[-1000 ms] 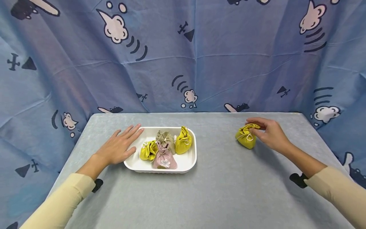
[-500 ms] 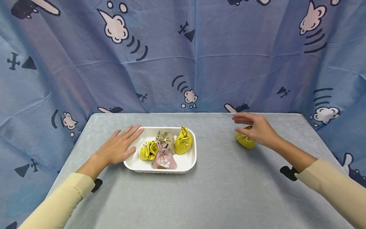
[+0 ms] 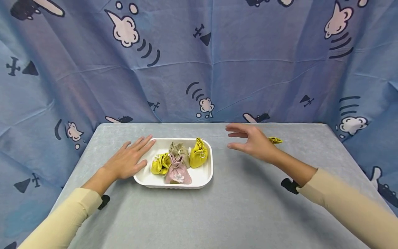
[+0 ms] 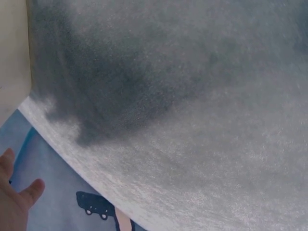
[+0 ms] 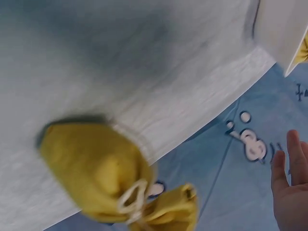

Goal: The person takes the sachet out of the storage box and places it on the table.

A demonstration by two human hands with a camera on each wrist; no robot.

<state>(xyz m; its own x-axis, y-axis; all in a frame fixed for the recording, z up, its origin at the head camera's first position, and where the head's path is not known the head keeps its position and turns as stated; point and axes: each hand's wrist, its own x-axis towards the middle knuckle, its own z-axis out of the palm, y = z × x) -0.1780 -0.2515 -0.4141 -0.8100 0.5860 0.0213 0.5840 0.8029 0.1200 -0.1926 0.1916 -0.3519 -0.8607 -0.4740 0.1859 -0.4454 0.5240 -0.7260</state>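
My left hand lies with spread fingers at the left rim of a white tray, its fingertips on the edge. In the tray sit a pink drawstring pouch with a white flower, a beige pouch behind it, a crumpled yellow pouch at left and an upright yellow pouch at right. Holding nothing, my right hand hovers between tray and another yellow pouch. That pouch is mostly hidden behind the hand, but the right wrist view shows its tied body standing on the table.
A grey table carries everything. Behind and beside it hangs a blue patterned curtain. Each wrist wears a black strap piece, such as the one under the right cuff.
My right hand has let go of the yellow pouch and moved left toward the tray. The pouch stays where it stood. The left hand and tray have not moved.
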